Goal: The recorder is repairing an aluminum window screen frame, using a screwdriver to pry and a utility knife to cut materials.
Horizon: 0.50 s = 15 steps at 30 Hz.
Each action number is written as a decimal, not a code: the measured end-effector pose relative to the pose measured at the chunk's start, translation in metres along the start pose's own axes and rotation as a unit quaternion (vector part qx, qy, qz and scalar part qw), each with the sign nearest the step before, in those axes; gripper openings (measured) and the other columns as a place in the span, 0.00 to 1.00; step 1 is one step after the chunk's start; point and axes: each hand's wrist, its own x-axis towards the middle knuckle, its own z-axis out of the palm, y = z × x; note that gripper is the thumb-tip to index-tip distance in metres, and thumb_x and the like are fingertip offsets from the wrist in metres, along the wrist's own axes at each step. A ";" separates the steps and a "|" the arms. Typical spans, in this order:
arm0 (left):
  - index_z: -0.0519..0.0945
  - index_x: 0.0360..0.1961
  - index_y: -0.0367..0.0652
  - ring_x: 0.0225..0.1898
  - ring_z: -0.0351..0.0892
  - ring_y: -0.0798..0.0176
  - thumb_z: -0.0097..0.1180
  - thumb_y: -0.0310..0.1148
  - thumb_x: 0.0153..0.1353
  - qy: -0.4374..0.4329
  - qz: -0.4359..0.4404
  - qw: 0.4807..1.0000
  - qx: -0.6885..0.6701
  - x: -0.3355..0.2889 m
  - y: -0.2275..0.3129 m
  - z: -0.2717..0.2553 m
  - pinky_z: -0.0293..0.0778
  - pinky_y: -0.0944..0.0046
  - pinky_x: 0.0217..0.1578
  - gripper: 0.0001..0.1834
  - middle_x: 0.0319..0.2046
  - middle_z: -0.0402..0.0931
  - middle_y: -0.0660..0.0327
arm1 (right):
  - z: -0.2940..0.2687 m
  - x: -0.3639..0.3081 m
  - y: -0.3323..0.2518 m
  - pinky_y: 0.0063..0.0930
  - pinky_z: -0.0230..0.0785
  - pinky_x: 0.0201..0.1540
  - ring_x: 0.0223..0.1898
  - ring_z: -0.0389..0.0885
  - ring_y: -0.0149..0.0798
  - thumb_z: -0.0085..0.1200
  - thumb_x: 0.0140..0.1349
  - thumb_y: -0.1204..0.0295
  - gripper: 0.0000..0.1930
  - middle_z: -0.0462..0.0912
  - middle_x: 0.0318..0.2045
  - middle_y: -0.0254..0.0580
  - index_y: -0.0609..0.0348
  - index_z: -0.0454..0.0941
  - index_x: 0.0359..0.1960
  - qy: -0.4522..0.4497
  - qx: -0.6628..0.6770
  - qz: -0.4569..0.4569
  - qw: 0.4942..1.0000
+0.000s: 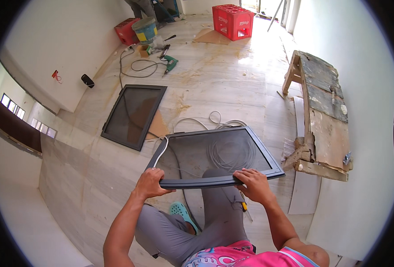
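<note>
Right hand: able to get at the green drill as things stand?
Probably not: the right hand grips the dark-framed panel, and the green drill lies on the floor well beyond it.

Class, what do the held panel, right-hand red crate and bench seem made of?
Panel frame: probably metal, smooth with dull sheen; see-through sheet, mesh or glass. Crate: likely smooth plastic, moulded openings. Bench: apparently rough wood, worn, stained boards.

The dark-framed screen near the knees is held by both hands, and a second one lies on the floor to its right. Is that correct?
Not quite: the head view shows the second screen on the floor to the left of the dark-framed screen, which the left hand and right hand do hold.
</note>
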 end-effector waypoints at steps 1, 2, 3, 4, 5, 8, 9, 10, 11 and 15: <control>0.73 0.20 0.42 0.28 0.76 0.52 0.73 0.63 0.39 0.001 0.002 1.000 0.018 0.001 0.001 -0.001 0.73 0.56 0.35 0.34 0.21 0.73 0.57 | -0.001 0.001 0.000 0.42 0.66 0.63 0.60 0.76 0.45 0.62 0.58 0.61 0.22 0.81 0.54 0.37 0.49 0.77 0.54 0.000 0.000 -0.001 1.000; 0.73 0.19 0.42 0.28 0.76 0.53 0.72 0.65 0.40 0.002 0.004 0.999 0.036 0.002 0.002 -0.002 0.73 0.57 0.35 0.35 0.20 0.74 0.56 | -0.003 0.002 0.002 0.42 0.66 0.62 0.59 0.76 0.45 0.62 0.58 0.61 0.22 0.82 0.54 0.37 0.49 0.77 0.54 0.001 0.001 0.001 1.000; 0.73 0.19 0.42 0.28 0.76 0.53 0.72 0.65 0.40 0.003 0.004 0.999 0.036 0.004 0.003 -0.002 0.73 0.57 0.35 0.35 0.20 0.74 0.56 | -0.004 0.002 0.003 0.42 0.66 0.62 0.59 0.77 0.45 0.62 0.58 0.61 0.22 0.82 0.53 0.37 0.49 0.77 0.54 0.002 0.002 0.005 1.000; 0.72 0.18 0.42 0.26 0.76 0.53 0.72 0.65 0.40 0.001 0.007 0.999 0.039 0.005 0.005 -0.002 0.73 0.57 0.34 0.35 0.19 0.74 0.56 | -0.005 0.002 0.004 0.42 0.66 0.62 0.59 0.77 0.45 0.62 0.58 0.61 0.22 0.82 0.53 0.37 0.49 0.77 0.54 0.002 0.002 0.004 1.000; 0.72 0.17 0.43 0.24 0.77 0.53 0.72 0.65 0.39 -0.001 0.010 0.999 0.041 0.006 0.006 -0.002 0.73 0.58 0.33 0.34 0.17 0.73 0.57 | -0.006 0.002 0.005 0.42 0.67 0.62 0.59 0.77 0.45 0.62 0.58 0.61 0.22 0.82 0.53 0.37 0.49 0.77 0.54 0.005 0.003 -0.001 1.000; 0.72 0.16 0.44 0.24 0.75 0.51 0.72 0.64 0.37 -0.019 -0.020 0.999 0.023 0.007 0.006 0.000 0.72 0.56 0.32 0.34 0.17 0.72 0.58 | -0.008 0.003 0.006 0.42 0.67 0.61 0.59 0.77 0.45 0.62 0.58 0.61 0.21 0.83 0.52 0.37 0.50 0.78 0.53 0.011 0.006 -0.004 1.000; 0.72 0.16 0.44 0.24 0.75 0.51 0.72 0.64 0.37 -0.019 -0.020 0.999 0.023 0.008 0.006 0.000 0.72 0.56 0.32 0.34 0.17 0.72 0.58 | -0.009 0.003 0.006 0.42 0.67 0.61 0.58 0.77 0.45 0.62 0.58 0.62 0.21 0.83 0.52 0.38 0.50 0.78 0.53 0.012 0.008 -0.003 1.000; 0.72 0.16 0.44 0.23 0.75 0.51 0.73 0.64 0.36 -0.019 -0.022 0.999 0.025 0.008 0.006 0.000 0.72 0.55 0.31 0.34 0.17 0.72 0.58 | -0.009 0.003 0.007 0.42 0.67 0.61 0.58 0.77 0.45 0.62 0.58 0.62 0.21 0.83 0.52 0.38 0.50 0.78 0.53 0.012 0.009 -0.003 1.000; 0.71 0.16 0.44 0.23 0.75 0.51 0.73 0.64 0.36 -0.018 -0.024 0.999 0.027 0.008 0.006 0.000 0.72 0.55 0.30 0.34 0.16 0.72 0.59 | -0.009 0.003 0.007 0.42 0.67 0.61 0.58 0.77 0.45 0.62 0.58 0.62 0.21 0.83 0.52 0.38 0.50 0.78 0.53 0.013 0.008 -0.002 1.000; 0.72 0.15 0.45 0.22 0.76 0.52 0.73 0.63 0.36 -0.022 -0.034 0.999 0.028 0.007 0.005 0.001 0.72 0.55 0.29 0.33 0.16 0.72 0.59 | -0.010 0.005 0.009 0.41 0.68 0.61 0.58 0.78 0.45 0.63 0.58 0.62 0.21 0.83 0.51 0.38 0.50 0.78 0.53 0.012 0.007 -0.011 1.000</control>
